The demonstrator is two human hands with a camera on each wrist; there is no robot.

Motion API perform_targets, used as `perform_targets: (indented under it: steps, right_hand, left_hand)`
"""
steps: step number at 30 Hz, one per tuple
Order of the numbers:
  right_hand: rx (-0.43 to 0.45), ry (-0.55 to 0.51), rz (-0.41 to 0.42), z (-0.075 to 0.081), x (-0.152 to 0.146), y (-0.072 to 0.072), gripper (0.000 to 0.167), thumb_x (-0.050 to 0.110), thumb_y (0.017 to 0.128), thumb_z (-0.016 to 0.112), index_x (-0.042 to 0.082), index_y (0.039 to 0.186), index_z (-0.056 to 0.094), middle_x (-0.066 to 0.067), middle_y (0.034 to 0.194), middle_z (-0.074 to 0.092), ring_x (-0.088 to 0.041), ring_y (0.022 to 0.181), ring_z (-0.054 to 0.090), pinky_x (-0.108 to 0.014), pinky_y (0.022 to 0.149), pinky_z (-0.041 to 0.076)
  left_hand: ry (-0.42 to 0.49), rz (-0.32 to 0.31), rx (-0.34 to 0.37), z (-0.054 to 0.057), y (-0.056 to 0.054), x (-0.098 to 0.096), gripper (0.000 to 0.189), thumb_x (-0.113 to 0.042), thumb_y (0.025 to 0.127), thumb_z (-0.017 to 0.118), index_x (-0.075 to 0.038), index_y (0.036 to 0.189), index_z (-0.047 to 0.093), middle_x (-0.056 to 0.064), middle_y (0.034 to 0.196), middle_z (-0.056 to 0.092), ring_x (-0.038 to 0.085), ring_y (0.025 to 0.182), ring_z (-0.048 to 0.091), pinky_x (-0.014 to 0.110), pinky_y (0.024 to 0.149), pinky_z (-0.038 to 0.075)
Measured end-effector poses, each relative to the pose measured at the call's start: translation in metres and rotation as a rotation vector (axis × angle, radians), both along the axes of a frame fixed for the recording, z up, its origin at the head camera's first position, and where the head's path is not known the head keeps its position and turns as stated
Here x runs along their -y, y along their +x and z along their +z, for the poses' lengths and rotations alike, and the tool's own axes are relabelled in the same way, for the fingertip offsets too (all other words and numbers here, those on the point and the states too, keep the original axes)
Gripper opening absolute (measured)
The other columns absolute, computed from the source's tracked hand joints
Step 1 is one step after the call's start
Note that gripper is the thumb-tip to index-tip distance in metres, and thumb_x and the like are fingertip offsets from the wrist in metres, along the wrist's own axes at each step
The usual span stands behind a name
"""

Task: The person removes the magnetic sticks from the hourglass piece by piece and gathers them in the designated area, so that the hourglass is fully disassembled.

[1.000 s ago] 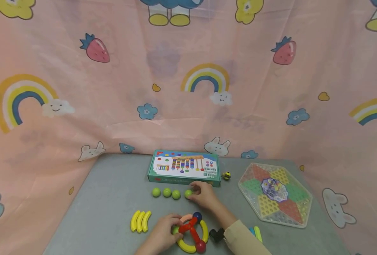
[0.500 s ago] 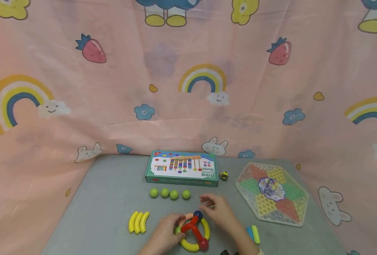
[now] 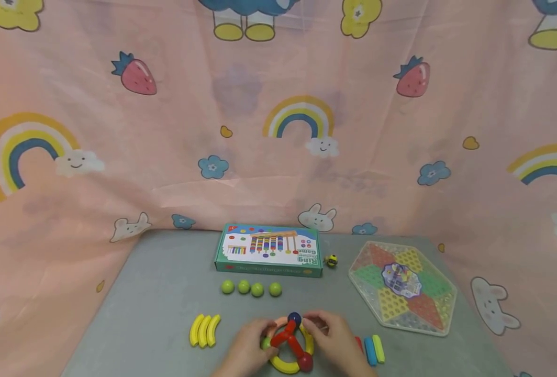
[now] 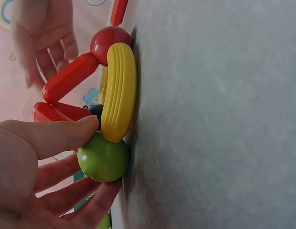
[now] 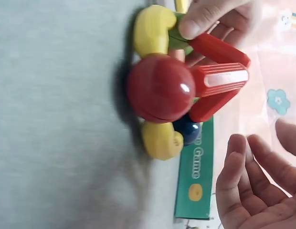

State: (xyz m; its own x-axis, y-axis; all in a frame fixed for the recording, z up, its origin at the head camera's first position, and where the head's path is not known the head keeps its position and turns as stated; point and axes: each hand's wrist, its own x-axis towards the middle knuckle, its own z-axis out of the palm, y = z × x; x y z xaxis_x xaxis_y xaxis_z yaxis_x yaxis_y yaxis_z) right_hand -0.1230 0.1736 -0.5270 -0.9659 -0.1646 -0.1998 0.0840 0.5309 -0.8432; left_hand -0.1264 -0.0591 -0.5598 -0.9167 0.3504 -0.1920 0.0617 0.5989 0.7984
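Observation:
A ring of curved magnetic sticks and balls lies on the grey table in front of me. It has yellow curved sticks [image 4: 120, 93], a salmon curved stick, a dark red ball [image 5: 160, 88], a dark blue ball [image 3: 294, 319] and a green ball [image 4: 104, 160]. Straight red sticks [image 5: 222, 78] lean up from the balls and meet above the middle. My left hand [image 3: 247, 343] grips the green ball, thumb on the near side and fingers behind. Beside the ring's right side, my right hand [image 3: 332, 337] has loosely bent fingers with nothing between them, near the blue ball.
Several loose green balls [image 3: 257, 289] line up before a Ring Game box [image 3: 269, 251]. Several yellow curved sticks [image 3: 203, 331] lie at left. Blue [image 3: 370, 351] and lime [image 3: 378, 349] sticks lie right, below a hexagonal game board [image 3: 403, 288]. A small bee figure [image 3: 331, 261] stands beside the box.
My right hand has let go of a green ball in the row and come back toward me to the ring's right side. The left hand stays on the ring's green ball.

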Motion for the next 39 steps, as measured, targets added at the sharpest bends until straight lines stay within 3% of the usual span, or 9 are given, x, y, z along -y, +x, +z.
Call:
perform_targets:
  steps: [4,8,13,19,25,30,35,39]
  right_hand:
    - [0.007,-0.058,0.046,-0.009,-0.002,0.01,0.035,0.04,0.096,0.067,0.007,0.109,0.072,0.001,0.092,0.072,-0.014,0.079,0.065,-0.026,0.066,0.054]
    - [0.05,-0.067,0.101,-0.017,-0.002,0.017,0.037,0.042,0.089,0.075,0.008,0.104,0.07,0.002,0.085,0.069,-0.014,0.072,0.062,-0.024,0.06,0.051]
    - [0.062,-0.047,0.149,-0.023,0.001,0.019,0.035,0.035,0.083,0.083,0.008,0.101,0.069,0.001,0.083,0.064,-0.013,0.069,0.059,-0.024,0.058,0.05]
    - [0.064,-0.009,0.147,-0.022,0.006,0.018,0.031,0.03,0.081,0.085,0.011,0.102,0.071,0.003,0.081,0.063,-0.014,0.069,0.058,-0.024,0.058,0.049]
    - [0.053,0.047,0.175,-0.018,0.013,0.013,0.025,0.024,0.084,0.082,0.01,0.103,0.072,0.005,0.079,0.063,-0.013,0.069,0.056,-0.025,0.06,0.047]
    - [0.072,0.065,0.214,-0.016,0.011,0.01,0.027,0.021,0.089,0.077,0.005,0.111,0.072,0.005,0.082,0.065,-0.012,0.072,0.058,-0.026,0.063,0.049]
    - [0.037,0.027,0.228,-0.019,0.008,0.011,0.026,0.018,0.092,0.074,0.002,0.112,0.07,0.003,0.089,0.07,-0.009,0.075,0.063,-0.026,0.065,0.054]
    - [0.013,-0.027,0.241,-0.02,0.005,0.013,0.028,0.023,0.094,0.072,0.003,0.114,0.069,0.0,0.095,0.07,-0.009,0.08,0.065,-0.025,0.069,0.055]
  left_hand:
    - [-0.001,0.004,-0.017,0.001,0.001,0.001,0.035,-0.018,0.078,0.085,-0.013,0.11,0.071,-0.009,0.092,0.063,0.013,0.087,0.056,0.038,0.079,0.051]
    - [0.001,0.011,-0.015,0.002,0.001,0.0,0.034,-0.018,0.078,0.084,-0.013,0.109,0.071,-0.009,0.093,0.063,0.013,0.087,0.056,0.038,0.079,0.052]
    - [-0.014,0.008,-0.027,0.002,0.001,0.0,0.031,-0.019,0.079,0.085,-0.015,0.107,0.072,-0.009,0.096,0.064,0.012,0.088,0.058,0.038,0.079,0.052]
    - [-0.017,-0.012,-0.048,0.001,0.001,0.001,0.027,-0.019,0.08,0.084,-0.018,0.104,0.072,-0.011,0.094,0.063,0.009,0.085,0.056,0.033,0.076,0.051]
    - [-0.018,-0.019,-0.065,0.002,0.0,0.001,0.021,-0.016,0.079,0.084,-0.019,0.096,0.073,-0.01,0.097,0.065,0.009,0.087,0.057,0.032,0.077,0.051]
    - [-0.037,-0.018,-0.068,0.003,-0.002,0.0,0.019,-0.016,0.078,0.085,-0.019,0.093,0.074,-0.007,0.101,0.067,0.013,0.092,0.06,0.038,0.082,0.053]
    - [-0.038,-0.02,-0.088,0.003,-0.001,-0.001,0.019,-0.015,0.077,0.086,-0.017,0.093,0.075,-0.001,0.108,0.069,0.023,0.101,0.064,0.046,0.089,0.054]
    - [-0.037,-0.022,-0.099,0.002,0.0,-0.001,0.02,-0.016,0.077,0.086,-0.018,0.093,0.075,-0.002,0.109,0.069,0.021,0.102,0.064,0.044,0.089,0.055]
